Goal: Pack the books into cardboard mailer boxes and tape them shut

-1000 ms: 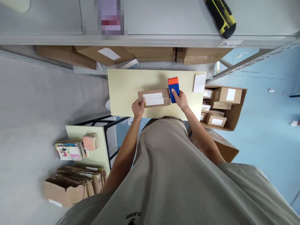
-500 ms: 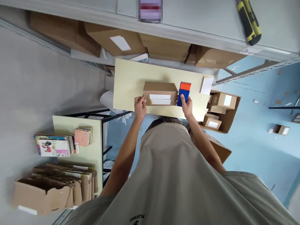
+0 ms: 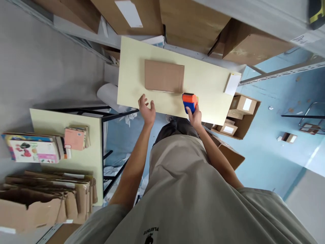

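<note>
A closed brown cardboard box (image 3: 164, 76) lies on the pale yellow tabletop (image 3: 205, 84), its plain side up. My left hand (image 3: 147, 111) is just in front of the table's near edge, fingers apart and curled a little, holding nothing and not touching the box. In my right hand (image 3: 194, 118) is a small blue-and-orange hand-held tool (image 3: 189, 102), its orange end pointing away from me; I cannot make out its exact kind. The tool sits close to the box's near right corner, apart from it.
A white pad (image 3: 232, 84) lies at the table's right end. Behind stand large cartons (image 3: 193, 23) on a shelf. To the right is an open carton (image 3: 250, 122) of small boxes. At left are books (image 3: 33, 149) and folded cardboard (image 3: 81, 200) on another table.
The box has gone farther from me and its labelled side no longer shows. My left hand has come off it and opened. The tool in my right hand has turned and moved away from the box's end.
</note>
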### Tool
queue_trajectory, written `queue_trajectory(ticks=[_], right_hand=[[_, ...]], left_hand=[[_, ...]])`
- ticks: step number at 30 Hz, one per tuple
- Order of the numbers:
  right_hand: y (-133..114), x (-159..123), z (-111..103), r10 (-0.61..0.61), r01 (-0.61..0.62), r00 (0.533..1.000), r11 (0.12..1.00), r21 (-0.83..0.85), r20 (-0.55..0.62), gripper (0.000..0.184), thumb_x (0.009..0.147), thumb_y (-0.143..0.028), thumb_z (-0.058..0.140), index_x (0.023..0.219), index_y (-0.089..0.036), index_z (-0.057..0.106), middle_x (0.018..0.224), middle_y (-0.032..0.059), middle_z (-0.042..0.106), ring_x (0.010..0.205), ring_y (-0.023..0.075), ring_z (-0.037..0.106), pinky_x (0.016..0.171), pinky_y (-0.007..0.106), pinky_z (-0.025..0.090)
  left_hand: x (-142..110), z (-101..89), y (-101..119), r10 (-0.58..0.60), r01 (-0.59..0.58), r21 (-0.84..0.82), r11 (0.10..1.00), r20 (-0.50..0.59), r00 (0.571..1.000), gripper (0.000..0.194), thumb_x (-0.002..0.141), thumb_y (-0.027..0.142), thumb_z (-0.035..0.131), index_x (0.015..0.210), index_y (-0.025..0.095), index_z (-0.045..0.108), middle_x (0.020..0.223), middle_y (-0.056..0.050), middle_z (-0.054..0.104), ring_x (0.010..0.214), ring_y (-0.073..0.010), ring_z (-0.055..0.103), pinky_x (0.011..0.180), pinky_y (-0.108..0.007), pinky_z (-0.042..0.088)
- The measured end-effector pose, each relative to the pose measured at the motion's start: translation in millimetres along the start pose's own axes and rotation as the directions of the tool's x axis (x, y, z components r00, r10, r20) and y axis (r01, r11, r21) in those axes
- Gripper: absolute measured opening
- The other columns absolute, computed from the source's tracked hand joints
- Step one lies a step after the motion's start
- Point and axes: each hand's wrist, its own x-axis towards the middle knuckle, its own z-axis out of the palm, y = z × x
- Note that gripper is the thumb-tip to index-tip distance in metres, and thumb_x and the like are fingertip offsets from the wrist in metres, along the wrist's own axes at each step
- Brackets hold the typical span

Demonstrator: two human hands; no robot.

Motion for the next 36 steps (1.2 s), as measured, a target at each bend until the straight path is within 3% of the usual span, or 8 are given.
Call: queue_trajectory(ticks=[3, 7, 14, 20, 23, 28, 32, 36], right_hand=[[26.8, -33.6, 3.4, -0.003, 0.009, 0.999, 0.989, -0.148, 0.038, 0.095, 0.117, -0.087, 0.035, 0.169, -0.010, 0.053, 0.126, 0.0298, 0.083, 0.115, 0.0437, 0.083, 0.095, 0.053, 0.068], [46.0, -53.5, -0.5, -0.148, 0.220, 0.963, 0.913, -0.344, 0.223, 0.082, 0.118, -0.082, 0.044, 0.154, -0.011, 0.064, 0.132, 0.0320, 0.079, 0.130, 0.0444, 0.079, 0.111, 0.058, 0.067], [61.1, -57.1, -19.8, -0.360, 0.511, 0.839, 0.778, -0.364, 0.409, 0.079, 0.121, -0.078, 0.035, 0.148, -0.012, 0.068, 0.135, 0.0310, 0.079, 0.135, 0.0441, 0.076, 0.123, 0.061, 0.062], [59.9, -53.5, -38.3, -0.427, 0.608, 0.771, 0.714, -0.346, 0.473, 0.083, 0.121, -0.079, 0.033, 0.151, -0.009, 0.067, 0.133, 0.0301, 0.081, 0.136, 0.0449, 0.076, 0.126, 0.061, 0.059], [55.5, -49.3, -45.3, -0.433, 0.625, 0.757, 0.699, -0.348, 0.489, 0.084, 0.121, -0.078, 0.033, 0.155, -0.008, 0.066, 0.137, 0.0306, 0.081, 0.139, 0.0463, 0.075, 0.128, 0.063, 0.057], [48.6, -37.8, -49.8, -0.398, 0.618, 0.752, 0.701, -0.354, 0.525, 0.082, 0.123, -0.075, 0.036, 0.159, -0.006, 0.060, 0.142, 0.0321, 0.081, 0.142, 0.0456, 0.075, 0.126, 0.060, 0.058], [39.1, -25.6, -51.1, -0.303, 0.571, 0.776, 0.710, -0.412, 0.553, 0.081, 0.123, -0.075, 0.040, 0.162, -0.004, 0.053, 0.139, 0.0324, 0.082, 0.133, 0.0470, 0.079, 0.115, 0.058, 0.062], [36.8, -15.5, -64.0, -0.218, 0.545, 0.789, 0.682, -0.488, 0.575, 0.076, 0.124, -0.068, 0.042, 0.162, -0.004, 0.053, 0.139, 0.0337, 0.082, 0.129, 0.0475, 0.081, 0.110, 0.054, 0.060]], left_hand=[[-54.0, -4.3, 19.0, 0.177, -0.162, -0.081, 0.983, 0.223, 0.959, 0.068, 0.115, 0.074, 0.063, 0.162, 0.025, 0.067, 0.163, -0.021, 0.072, 0.152, -0.0366, 0.071, 0.120, -0.052, 0.067], [-95.0, -8.0, 42.5, 0.305, -0.248, -0.189, 0.950, 0.395, 0.867, 0.074, 0.110, 0.078, 0.070, 0.162, 0.025, 0.070, 0.164, -0.019, 0.073, 0.150, -0.0359, 0.072, 0.115, -0.048, 0.069], [-99.3, -25.0, 51.9, 0.350, -0.272, -0.229, 0.935, 0.460, 0.816, 0.069, 0.111, 0.076, 0.073, 0.160, 0.028, 0.073, 0.167, -0.015, 0.072, 0.148, -0.0376, 0.070, 0.117, -0.053, 0.067], [-99.2, -26.2, 60.5, 0.411, -0.339, -0.233, 0.912, 0.506, 0.759, 0.037, 0.112, 0.060, 0.078, 0.126, 0.027, 0.087, 0.130, -0.010, 0.085, 0.129, -0.0333, 0.076, 0.119, -0.053, 0.064], [-101.6, -17.8, 59.4, 0.406, -0.334, -0.230, 0.914, 0.500, 0.765, 0.027, 0.112, 0.051, 0.078, 0.113, 0.026, 0.087, 0.117, -0.010, 0.085, 0.115, -0.0294, 0.077, 0.110, -0.047, 0.066], [-100.4, 3.0, 47.7, 0.350, -0.283, -0.213, 0.935, 0.442, 0.826, 0.022, 0.112, 0.043, 0.076, 0.106, 0.024, 0.085, 0.106, -0.009, 0.084, 0.094, -0.0234, 0.075, 0.088, -0.037, 0.064], [-90.7, 28.3, 34.1, 0.300, -0.244, -0.195, 0.950, 0.353, 0.886, 0.017, 0.110, 0.037, 0.078, 0.103, 0.023, 0.083, 0.102, -0.007, 0.084, 0.086, -0.0209, 0.072, 0.084, -0.035, 0.061], [-72.5, 53.7, 24.4, 0.306, -0.246, -0.208, 0.947, 0.343, 0.888, 0.013, 0.107, 0.032, 0.081, 0.100, 0.022, 0.083, 0.099, -0.005, 0.085, 0.079, -0.0192, 0.070, 0.082, -0.033, 0.059]])
